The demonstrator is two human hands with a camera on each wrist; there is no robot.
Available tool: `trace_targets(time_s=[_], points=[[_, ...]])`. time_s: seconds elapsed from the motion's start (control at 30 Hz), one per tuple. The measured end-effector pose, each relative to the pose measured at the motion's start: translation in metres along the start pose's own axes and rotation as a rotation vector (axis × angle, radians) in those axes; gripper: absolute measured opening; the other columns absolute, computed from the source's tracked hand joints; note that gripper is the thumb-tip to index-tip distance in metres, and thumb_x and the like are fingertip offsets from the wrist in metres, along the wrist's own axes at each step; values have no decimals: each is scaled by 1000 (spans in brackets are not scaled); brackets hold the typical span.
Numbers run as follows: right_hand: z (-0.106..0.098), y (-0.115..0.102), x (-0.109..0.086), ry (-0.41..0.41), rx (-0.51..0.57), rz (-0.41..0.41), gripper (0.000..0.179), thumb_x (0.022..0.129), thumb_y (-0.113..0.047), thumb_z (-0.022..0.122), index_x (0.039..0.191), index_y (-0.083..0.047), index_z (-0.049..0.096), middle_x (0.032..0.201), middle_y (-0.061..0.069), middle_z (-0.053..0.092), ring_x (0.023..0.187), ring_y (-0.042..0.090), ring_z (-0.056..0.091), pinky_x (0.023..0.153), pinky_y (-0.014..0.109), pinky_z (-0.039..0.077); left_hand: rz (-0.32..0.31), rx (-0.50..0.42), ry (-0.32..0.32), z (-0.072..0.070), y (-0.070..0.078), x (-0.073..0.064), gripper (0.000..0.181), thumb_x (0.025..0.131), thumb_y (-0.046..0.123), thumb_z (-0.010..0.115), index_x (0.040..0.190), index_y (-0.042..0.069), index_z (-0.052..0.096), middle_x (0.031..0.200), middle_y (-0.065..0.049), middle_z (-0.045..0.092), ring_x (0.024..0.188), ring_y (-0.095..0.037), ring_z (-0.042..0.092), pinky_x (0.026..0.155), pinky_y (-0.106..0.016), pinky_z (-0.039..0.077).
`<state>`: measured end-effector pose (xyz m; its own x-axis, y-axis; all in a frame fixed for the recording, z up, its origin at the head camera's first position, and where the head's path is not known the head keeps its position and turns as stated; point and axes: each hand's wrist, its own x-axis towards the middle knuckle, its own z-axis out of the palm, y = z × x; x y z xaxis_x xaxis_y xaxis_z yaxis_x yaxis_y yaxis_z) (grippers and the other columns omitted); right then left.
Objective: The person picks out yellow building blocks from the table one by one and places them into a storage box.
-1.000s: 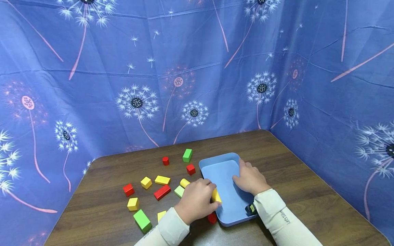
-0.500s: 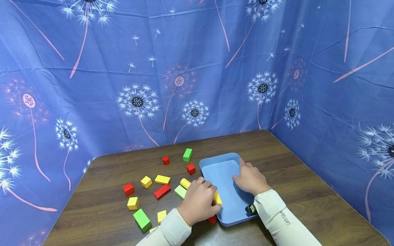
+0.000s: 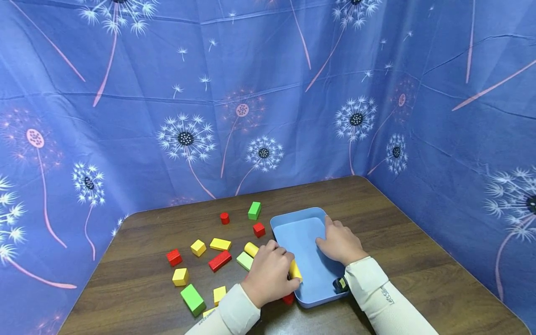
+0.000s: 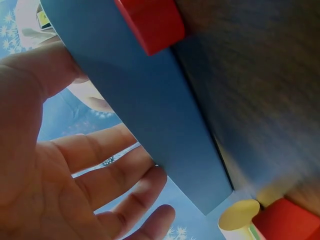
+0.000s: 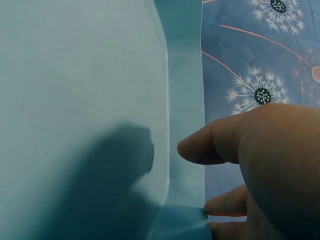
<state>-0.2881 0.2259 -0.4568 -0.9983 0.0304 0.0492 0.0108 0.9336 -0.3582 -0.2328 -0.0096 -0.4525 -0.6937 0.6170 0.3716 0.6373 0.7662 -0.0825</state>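
A shallow blue tray (image 3: 310,242) lies on the table between my hands. At its left rim, my left hand (image 3: 270,272) holds a yellow block (image 3: 295,271) between thumb and fingers. From the left wrist, the tray's outer wall (image 4: 135,105) hides that block, with my fingers (image 4: 120,175) reaching past the rim. My right hand (image 3: 341,243) grips the right rim; in the right wrist view its thumb (image 5: 205,147) is over the inner wall and other fingers are outside. A red block (image 3: 288,298) sits against the tray's left side.
A yellow cylinder (image 3: 251,249) and a pale green block (image 3: 244,261) lie just left of the tray. Farther left are several red, yellow and green blocks, including a large green one (image 3: 193,300). A blue dandelion-print cloth (image 3: 268,93) hangs behind the table.
My left hand has shifted slightly right since a second ago, and its sleeve now uncovers more of a yellow block beside it. My right hand and the tray have stayed put.
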Motion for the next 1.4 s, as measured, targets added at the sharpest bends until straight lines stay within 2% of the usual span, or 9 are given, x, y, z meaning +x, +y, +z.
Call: trace_targets(time_s=[0.23, 0.47, 0.73, 1.03, 1.2, 1.4], points=[[1, -1, 0, -2, -8, -9, 82, 96, -36, 63, 158, 6, 30, 149, 33, 48, 128, 53, 55, 92, 67, 50, -25, -62, -61, -2, 0, 0, 31, 79, 49, 79, 86, 20, 70, 75, 8, 60, 66, -12, 49, 57, -30, 34], [1, -3, 0, 12, -8, -5, 82, 96, -35, 64, 159, 5, 30, 147, 33, 50, 125, 53, 57, 90, 67, 51, -32, -92, -61, -1, 0, -1, 30, 78, 46, 80, 84, 20, 65, 70, 9, 52, 59, -8, 46, 55, -30, 33], [6, 3, 3, 15, 8, -12, 81, 96, -34, 65, 158, 6, 30, 146, 33, 51, 123, 50, 60, 89, 66, 52, -38, -102, -76, 3, 2, -1, 32, 79, 45, 79, 76, 24, 55, 65, 12, 45, 58, -4, 41, 57, -32, 30], [0, 6, 6, 36, -3, -23, 80, 96, -34, 63, 157, 7, 32, 143, 34, 53, 120, 52, 61, 87, 66, 53, -34, -89, -96, 3, 3, 5, 29, 81, 47, 78, 82, 23, 62, 68, 10, 51, 60, -5, 44, 58, -33, 36], [0, 3, 5, 20, 2, -18, 81, 96, -34, 61, 157, 8, 31, 144, 35, 53, 122, 52, 61, 88, 66, 53, -46, -87, -117, 2, 3, 4, 30, 82, 48, 78, 83, 23, 64, 68, 10, 51, 61, -4, 44, 59, -32, 37], [1, 2, 7, 22, -13, -30, 80, 96, -34, 62, 157, 8, 32, 141, 35, 54, 116, 49, 64, 83, 63, 54, -54, -93, -112, 1, 1, 1, 31, 82, 49, 79, 83, 23, 62, 69, 10, 51, 61, -4, 44, 57, -31, 38]])
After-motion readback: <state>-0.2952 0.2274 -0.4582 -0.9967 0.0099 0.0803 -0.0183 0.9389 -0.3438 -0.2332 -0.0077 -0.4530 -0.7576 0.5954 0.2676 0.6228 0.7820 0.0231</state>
